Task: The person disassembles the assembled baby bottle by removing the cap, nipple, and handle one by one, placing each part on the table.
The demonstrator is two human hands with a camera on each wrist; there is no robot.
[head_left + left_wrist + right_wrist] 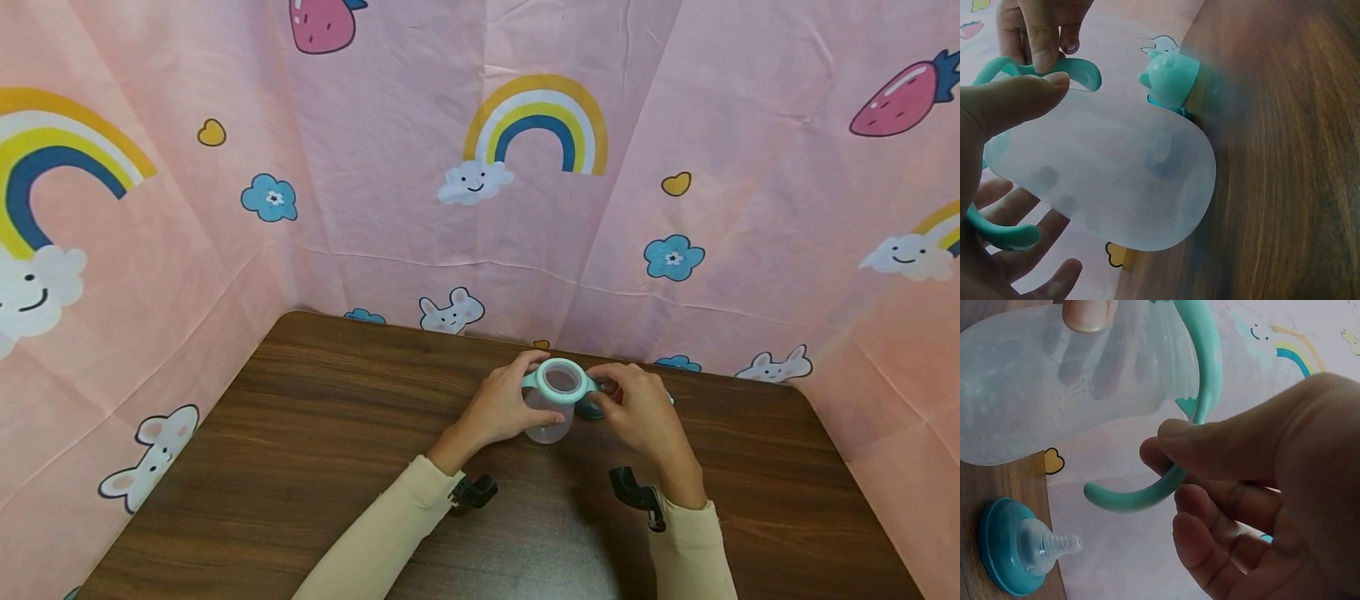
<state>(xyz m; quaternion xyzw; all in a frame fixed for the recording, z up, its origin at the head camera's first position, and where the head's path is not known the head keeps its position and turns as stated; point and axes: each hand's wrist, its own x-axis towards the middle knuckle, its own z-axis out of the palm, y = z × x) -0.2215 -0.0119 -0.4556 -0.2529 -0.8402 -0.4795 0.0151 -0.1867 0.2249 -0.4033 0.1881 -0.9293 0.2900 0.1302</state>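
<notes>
A translucent baby bottle [547, 432] stands off or on the table near its far side; which one I cannot tell. Around its open neck sits a mint-green ring with two curved handles [1132, 499]. My left hand [506, 406] grips the bottle's upper body, thumb on one side and fingers behind it. With thumb and index finger my right hand [639, 408] pinches the right handle; its other fingers curl loosely below. A teal collar with a clear nipple [1035, 544] lies on the table beside the bottle, partly hidden in the head view.
A mint cat-shaped cap [1172, 78] stands on the table beyond the bottle. The brown wooden table [337, 433] ends at a pink printed cloth [390, 208] behind and at the sides. Black mounts [636, 492] sit on both wrists.
</notes>
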